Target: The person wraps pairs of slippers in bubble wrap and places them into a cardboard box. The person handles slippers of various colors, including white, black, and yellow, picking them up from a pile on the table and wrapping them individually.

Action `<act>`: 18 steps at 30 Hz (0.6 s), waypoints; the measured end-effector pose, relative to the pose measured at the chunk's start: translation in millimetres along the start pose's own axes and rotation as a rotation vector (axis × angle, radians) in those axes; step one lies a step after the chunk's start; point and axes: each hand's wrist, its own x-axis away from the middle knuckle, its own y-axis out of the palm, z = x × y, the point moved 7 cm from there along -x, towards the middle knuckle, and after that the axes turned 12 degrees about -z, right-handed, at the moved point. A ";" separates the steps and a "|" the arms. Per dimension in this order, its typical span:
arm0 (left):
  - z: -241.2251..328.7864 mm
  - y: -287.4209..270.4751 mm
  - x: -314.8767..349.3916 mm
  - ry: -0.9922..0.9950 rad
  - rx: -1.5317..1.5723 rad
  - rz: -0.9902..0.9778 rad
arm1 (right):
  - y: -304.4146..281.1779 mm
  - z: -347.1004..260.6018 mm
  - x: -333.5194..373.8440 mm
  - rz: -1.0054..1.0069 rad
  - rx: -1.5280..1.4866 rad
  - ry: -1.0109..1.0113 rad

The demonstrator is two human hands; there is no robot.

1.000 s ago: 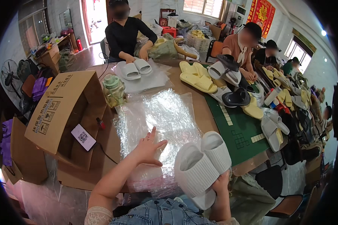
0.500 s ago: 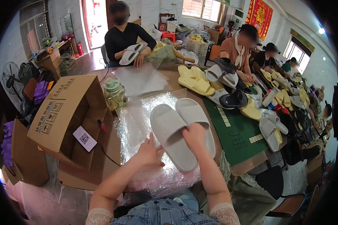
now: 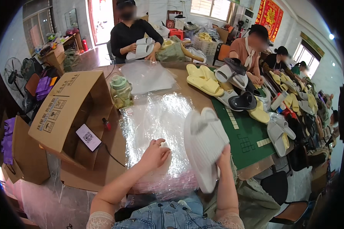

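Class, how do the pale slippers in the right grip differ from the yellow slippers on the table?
Colour: the pale slippers are whitish, the yellow slippers yellow. Support: the right grip holds the pale slippers up; the yellow slippers rest on the table. Apparent size: nearer the camera, the pale slippers look larger than the yellow slippers. Both have broad straps.

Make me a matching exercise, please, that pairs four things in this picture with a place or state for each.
Things
1. Pale grey slippers
2. Near stack of clear plastic
3. Phone
4. Glass jar

Places or states
A. Lit, at the open side of the cardboard box
B. Topped with a pale green lid
C. Held in the right hand
D. Below the left hand

Right pairs: 1-C, 2-D, 3-A, 4-B
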 end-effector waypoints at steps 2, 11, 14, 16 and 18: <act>-3.4 3.1 -6.7 -0.011 0.111 0.071 | -1.9 -14.1 41.7 -0.125 -0.086 0.112; 8.1 1.5 -12.9 -0.141 0.414 0.177 | 18.8 -32.6 104.6 -0.701 0.602 0.020; 18.2 -8.3 -11.9 -0.070 0.320 0.259 | 38.0 -48.1 114.4 -0.715 0.678 -0.119; 23.0 -6.9 -11.8 -0.048 0.277 0.184 | 30.1 -35.9 101.4 -0.627 0.651 -0.008; 29.2 -6.3 -10.9 -0.008 0.252 0.128 | 19.2 -36.8 87.1 -0.441 0.677 0.037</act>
